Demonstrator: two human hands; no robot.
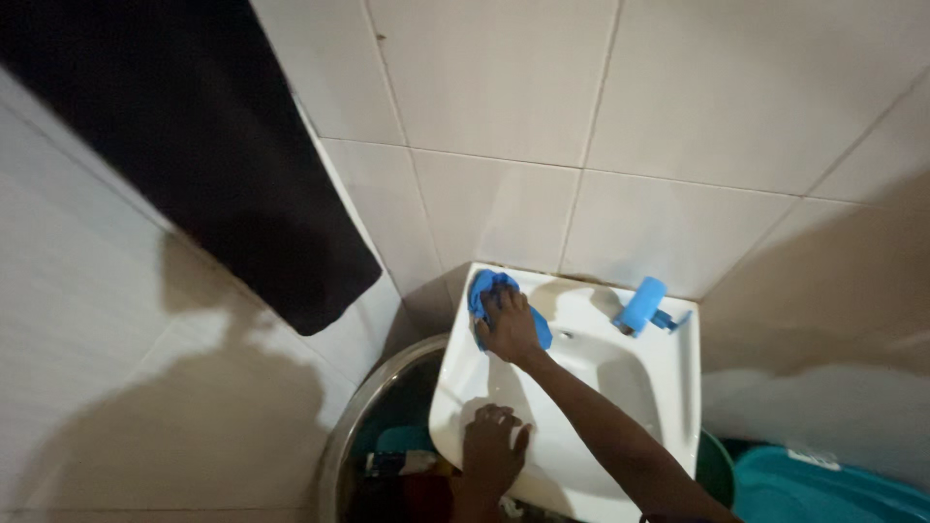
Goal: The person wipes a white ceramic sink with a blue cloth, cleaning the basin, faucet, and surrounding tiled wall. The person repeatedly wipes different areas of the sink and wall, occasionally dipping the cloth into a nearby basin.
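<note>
A white wash basin is fixed in the corner of a tiled wall. My right hand presses a blue cloth onto the basin's back left corner, fingers closed over it. The arm reaches across the bowl from the lower right. My left hand rests flat on the front left rim with fingers spread and holds nothing. A blue tap stands at the back right of the basin, apart from both hands.
A round metal bowl with dark items inside sits below the basin on the left. A green bucket and a teal tub stand at the lower right. A black cloth hangs on the left wall.
</note>
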